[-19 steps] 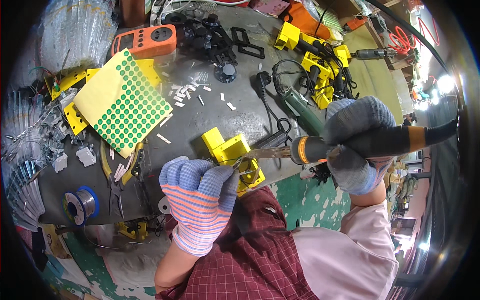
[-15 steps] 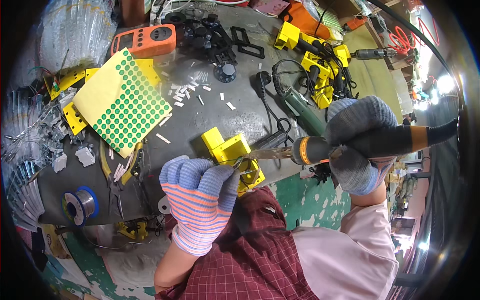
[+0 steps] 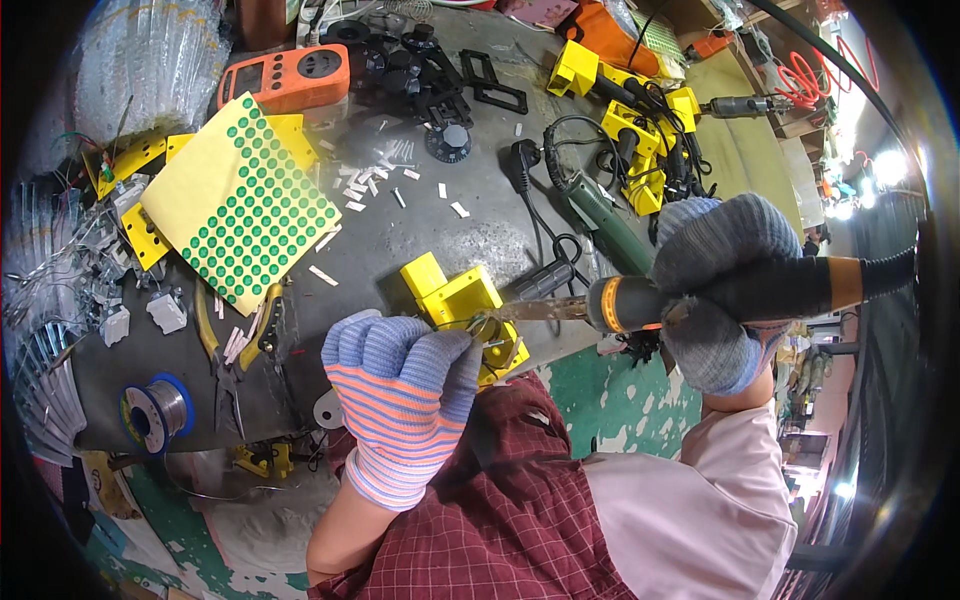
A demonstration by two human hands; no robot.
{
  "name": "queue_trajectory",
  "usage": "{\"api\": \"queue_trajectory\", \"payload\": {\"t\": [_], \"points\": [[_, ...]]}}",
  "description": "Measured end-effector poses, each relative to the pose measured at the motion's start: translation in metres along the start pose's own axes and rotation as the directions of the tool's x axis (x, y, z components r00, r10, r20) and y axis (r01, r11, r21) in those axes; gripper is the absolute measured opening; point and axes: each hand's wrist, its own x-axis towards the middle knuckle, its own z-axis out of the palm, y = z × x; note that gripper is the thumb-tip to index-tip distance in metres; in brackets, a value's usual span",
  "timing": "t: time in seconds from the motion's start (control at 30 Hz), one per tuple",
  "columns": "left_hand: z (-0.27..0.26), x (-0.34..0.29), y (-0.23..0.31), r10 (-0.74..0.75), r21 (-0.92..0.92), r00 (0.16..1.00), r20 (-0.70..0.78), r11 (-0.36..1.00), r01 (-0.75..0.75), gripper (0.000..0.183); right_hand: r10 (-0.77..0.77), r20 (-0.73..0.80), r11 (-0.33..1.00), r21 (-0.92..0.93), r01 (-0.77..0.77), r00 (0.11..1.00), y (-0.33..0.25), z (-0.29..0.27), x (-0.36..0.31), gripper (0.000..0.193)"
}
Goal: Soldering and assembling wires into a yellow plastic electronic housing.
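Observation:
My right hand [image 3: 715,295], in a grey-blue glove, is wrapped round the black handle of a soldering iron [image 3: 640,303] with orange bands. Its scorched metal barrel points left, and the tip ends over a yellow box-shaped housing [image 3: 460,297]. This housing lies at the table's near edge, its inside facing up. My left hand [image 3: 405,375], in a striped glove, is closed at the housing's near left side, thumb and fingers pinched together. Thin wire shows at those fingertips, close to the iron's tip; the exact contact is too small to tell.
Left on the dark table [image 3: 400,230] are a green-dotted sticker sheet [image 3: 250,215], yellow-handled pliers [image 3: 228,385] and a solder spool [image 3: 158,413]. An orange meter [image 3: 285,80] and black parts stand behind. A green power tool [image 3: 605,222] and yellow housings with cables [image 3: 645,140] lie right.
Both hands keep their grips, and the iron's tip stays over the yellow housing. The view has shifted very slightly; little else differs.

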Motion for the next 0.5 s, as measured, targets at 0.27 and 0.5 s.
{"api": "queue_trajectory", "payload": {"t": [0.27, 0.5], "points": [[-0.002, -0.003, 0.004, -0.053, 0.013, 0.998, 0.028, 0.999, 0.053, 0.025, -0.005, -0.008, 1.000, 0.002, 0.005, 1.000, -0.006, -0.003, -0.009, 0.039], [-0.002, -0.001, 0.008, -0.060, 0.017, 0.998, 0.034, 0.998, 0.059, 0.020, -0.010, -0.016, 1.000, 0.007, 0.010, 1.000, -0.007, -0.003, -0.009, 0.039]]}}
